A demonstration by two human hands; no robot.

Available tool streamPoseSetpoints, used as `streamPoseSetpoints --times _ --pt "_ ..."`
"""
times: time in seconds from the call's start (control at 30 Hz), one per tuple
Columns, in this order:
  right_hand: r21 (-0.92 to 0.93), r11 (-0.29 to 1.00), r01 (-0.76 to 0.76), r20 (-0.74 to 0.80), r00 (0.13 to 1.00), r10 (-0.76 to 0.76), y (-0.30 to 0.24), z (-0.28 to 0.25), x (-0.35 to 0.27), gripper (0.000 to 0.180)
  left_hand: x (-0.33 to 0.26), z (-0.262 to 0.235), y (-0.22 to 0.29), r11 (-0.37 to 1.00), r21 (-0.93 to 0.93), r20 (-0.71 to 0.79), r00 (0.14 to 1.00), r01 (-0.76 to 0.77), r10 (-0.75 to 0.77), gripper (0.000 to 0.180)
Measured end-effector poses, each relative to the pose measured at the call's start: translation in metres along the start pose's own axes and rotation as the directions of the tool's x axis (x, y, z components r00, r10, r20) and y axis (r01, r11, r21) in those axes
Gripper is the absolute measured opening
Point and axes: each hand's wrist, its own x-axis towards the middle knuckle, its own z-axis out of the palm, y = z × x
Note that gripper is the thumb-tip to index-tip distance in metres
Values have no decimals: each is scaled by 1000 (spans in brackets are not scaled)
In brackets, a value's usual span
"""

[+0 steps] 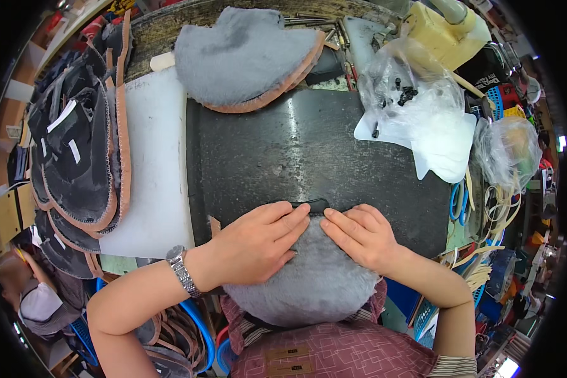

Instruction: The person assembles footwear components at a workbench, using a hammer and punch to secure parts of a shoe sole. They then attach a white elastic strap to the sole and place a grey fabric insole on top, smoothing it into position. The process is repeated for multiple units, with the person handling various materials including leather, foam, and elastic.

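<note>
A grey fleece piece (296,291) lies at the near edge of the black work board, partly hanging over it toward me. Along its far edge runs a narrow black strip (319,205). My left hand (251,244), with a metal watch on the wrist, has its fingers pressed together on the left part of this strip and edge. My right hand (361,237) grips the same edge just to the right, fingertips bent down onto it. The two sets of fingertips nearly meet. Both thumbs are mostly hidden.
Another grey fleece piece with a tan border (249,60) lies at the board's far side. Black stitched pieces (75,145) are stacked at the left beside a white board (148,170). A clear plastic bag (416,82) and blue-handled scissors (458,203) are at the right.
</note>
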Motion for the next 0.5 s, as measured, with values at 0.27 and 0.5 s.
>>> streamPoseSetpoints --times 0.27,0.5 --pt "16 993 114 -143 984 -110 -10 5 -4 25 3 4 1 999 9 26 999 35 -35 64" --pt "51 950 -308 -104 945 311 -11 8 16 35 -1 3 -3 993 -112 -16 999 38 -40 65"
